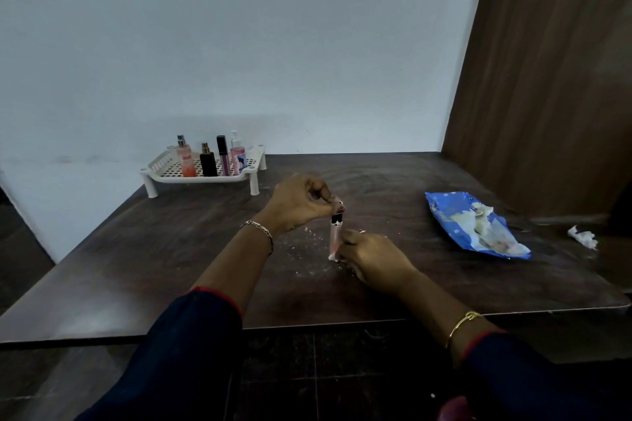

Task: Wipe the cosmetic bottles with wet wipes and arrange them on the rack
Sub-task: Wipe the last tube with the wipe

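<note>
Pink slim tube (334,235), black-capped, upright between both hands.

Blue wipes packet (475,225), cream lattice rack (205,169), dark brown table (171,249).

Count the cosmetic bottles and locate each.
5. Four stand on the rack: spray bottle, black bottle, purple tube, pump bottle. Fifth, pink tube, in left hand and right hand.
</note>
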{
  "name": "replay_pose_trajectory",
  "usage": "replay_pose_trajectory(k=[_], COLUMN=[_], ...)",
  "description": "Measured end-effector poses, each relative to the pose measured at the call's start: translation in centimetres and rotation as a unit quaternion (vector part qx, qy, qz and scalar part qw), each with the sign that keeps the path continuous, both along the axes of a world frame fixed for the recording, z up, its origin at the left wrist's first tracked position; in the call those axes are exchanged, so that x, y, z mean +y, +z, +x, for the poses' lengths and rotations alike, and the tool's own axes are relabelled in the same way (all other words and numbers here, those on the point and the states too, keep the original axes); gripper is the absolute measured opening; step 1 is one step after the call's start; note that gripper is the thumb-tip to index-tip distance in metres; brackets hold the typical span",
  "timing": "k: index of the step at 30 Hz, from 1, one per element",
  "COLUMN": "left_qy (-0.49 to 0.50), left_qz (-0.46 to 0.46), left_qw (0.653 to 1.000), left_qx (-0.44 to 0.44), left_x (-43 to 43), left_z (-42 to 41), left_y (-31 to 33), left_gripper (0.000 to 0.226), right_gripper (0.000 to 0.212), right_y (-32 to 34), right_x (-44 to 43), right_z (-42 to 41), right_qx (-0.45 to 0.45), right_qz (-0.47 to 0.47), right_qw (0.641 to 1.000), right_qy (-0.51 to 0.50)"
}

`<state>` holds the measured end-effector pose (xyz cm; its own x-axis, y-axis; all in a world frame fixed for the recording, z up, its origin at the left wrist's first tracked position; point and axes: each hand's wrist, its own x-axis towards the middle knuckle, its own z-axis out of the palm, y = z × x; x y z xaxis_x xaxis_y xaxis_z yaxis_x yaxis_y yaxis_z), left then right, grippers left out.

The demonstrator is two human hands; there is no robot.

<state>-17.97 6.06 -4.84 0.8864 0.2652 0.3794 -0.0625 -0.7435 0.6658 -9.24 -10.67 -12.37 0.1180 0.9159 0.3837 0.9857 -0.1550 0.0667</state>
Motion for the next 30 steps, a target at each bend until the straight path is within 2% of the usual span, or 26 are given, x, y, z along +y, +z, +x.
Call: replay_pose_trajectory(k=[4,10,14,16,19,22,26,29,30], left_qy=[-0.004,-0.033,-0.055,-0.061,-0.038,-0.029,-0.034,-0.026,-0.025], left_qz=[-0.011,-0.009,-0.030,-0.039,-0.050,-0.062,-0.079,-0.075,-0.073], left_qw=[1.000,0.999,0.997,0.997,0.998,0.998,0.996,0.997,0.997], left_qx=[0.010,0.028,0.039,0.035,0.005,0.002,0.009,0.006,0.005], left_x=[0.0,0.0,0.4,0.4,0.2,-0.2,-0.5,-0.2,-0.2], left_z=[0.0,0.0,0.0,-0.1,-0.2,-0.2,-0.3,-0.2,-0.2], left_y=[0.2,0.6,0.4,0.2,0.0,-0.2,-0.2,-0.3,-0.3], left_gripper=[0.017,0.013,0.014,0.012,0.013,0.014,0.022,0.024,0.024], right_gripper=[0.034,0.014,0.004,0.009,0.030,0.018,0.030,0.006,0.008], right_y=[0.2,3.9,3.1,2.0,0.3,-0.6,0.5,1.7,2.0], right_x=[0.0,0.2,0.2,0.0,-0.1,0.0,0.1,0.2,0.3], right_z=[0.0,-0.9,-1.0,-1.0,-0.7,-0.5,-0.4,-0.1,0.1], right_qx=[0.039,-0.007,-0.012,0.004,0.030,0.052,0.079,0.103,0.112], right_qz=[0.069,0.240,0.214,0.175,0.095,0.049,0.087,0.163,0.190], right_qw=[0.997,0.971,0.977,0.984,0.995,0.997,0.992,0.980,0.974], right_qy=[-0.008,-0.008,-0.006,-0.010,-0.016,-0.021,-0.033,-0.038,-0.045])
